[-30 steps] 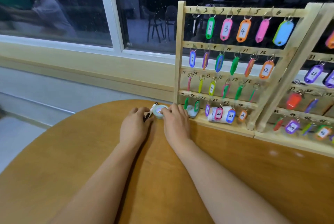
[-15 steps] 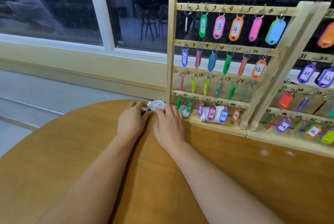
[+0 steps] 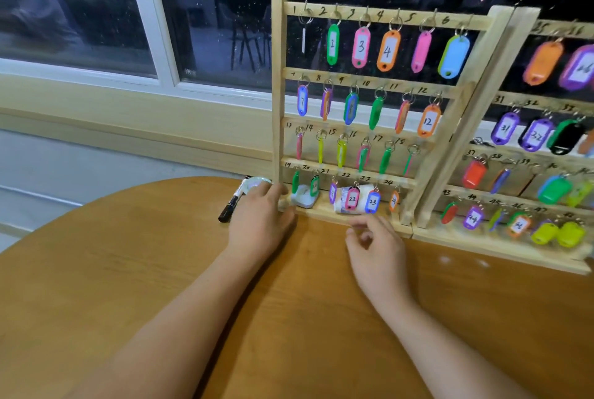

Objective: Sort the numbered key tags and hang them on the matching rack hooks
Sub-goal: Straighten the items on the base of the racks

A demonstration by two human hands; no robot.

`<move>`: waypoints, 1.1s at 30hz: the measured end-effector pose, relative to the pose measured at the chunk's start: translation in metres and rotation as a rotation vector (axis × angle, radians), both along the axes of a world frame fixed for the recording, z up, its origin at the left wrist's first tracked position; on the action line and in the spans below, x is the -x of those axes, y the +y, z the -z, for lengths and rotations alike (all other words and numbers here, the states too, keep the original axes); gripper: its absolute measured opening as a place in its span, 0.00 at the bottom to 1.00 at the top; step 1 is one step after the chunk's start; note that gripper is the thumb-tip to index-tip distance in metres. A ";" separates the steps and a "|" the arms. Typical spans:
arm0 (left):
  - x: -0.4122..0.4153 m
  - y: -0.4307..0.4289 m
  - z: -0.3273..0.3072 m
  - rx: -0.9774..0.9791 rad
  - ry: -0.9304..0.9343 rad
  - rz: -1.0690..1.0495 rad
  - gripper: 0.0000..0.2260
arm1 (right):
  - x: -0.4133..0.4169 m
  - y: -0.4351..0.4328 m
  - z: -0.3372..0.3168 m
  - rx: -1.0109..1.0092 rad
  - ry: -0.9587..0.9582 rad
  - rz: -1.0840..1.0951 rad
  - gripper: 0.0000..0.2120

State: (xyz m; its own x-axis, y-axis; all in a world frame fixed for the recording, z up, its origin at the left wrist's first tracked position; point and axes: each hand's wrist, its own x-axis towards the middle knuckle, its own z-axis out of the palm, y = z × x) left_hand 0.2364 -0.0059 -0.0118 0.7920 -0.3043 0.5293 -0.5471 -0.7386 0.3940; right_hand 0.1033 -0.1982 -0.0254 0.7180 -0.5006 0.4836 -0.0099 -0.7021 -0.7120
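Note:
A wooden rack [image 3: 278, 109] with hooks numbered 1 to 24 stands at the table's far edge, with a coloured numbered key tag on nearly every hook, such as the orange tag 4 [image 3: 388, 50] and tag 22 [image 3: 353, 198]. A second rack [image 3: 501, 249] with higher numbers stands to its right. My left hand [image 3: 257, 221] lies by the first rack's left post, fingers resting on a pale green roll [image 3: 257, 183]. My right hand [image 3: 376, 247] hovers in front of the rack's base below tags 22 and 23, fingers loosely curled, nothing visible in them.
A black marker [image 3: 231, 205] lies left of my left hand. A white block [image 3: 302, 199] and a white roll [image 3: 341, 204] sit on the rack's base behind the bottom tags. The round wooden table [image 3: 135, 270] ends at a window sill behind the racks.
My right hand has left the pale roll and moved right, to the front of the rack base. My left hand has shifted right, uncovering the marker.

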 end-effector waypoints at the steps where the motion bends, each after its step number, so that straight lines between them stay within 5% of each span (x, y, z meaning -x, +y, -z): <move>1: 0.000 -0.006 0.001 -0.004 0.015 -0.004 0.13 | 0.004 -0.006 -0.001 -0.028 -0.004 0.028 0.09; 12: -0.006 -0.053 0.001 -0.033 0.093 -0.125 0.28 | 0.000 -0.017 0.000 -0.151 0.104 -0.010 0.10; 27: 0.024 0.009 0.000 0.079 0.096 -0.110 0.21 | 0.012 -0.004 0.004 -0.021 0.107 -0.219 0.18; 33: 0.030 0.059 -0.009 0.122 0.074 -0.114 0.24 | 0.026 0.030 -0.010 0.119 -0.008 -0.386 0.07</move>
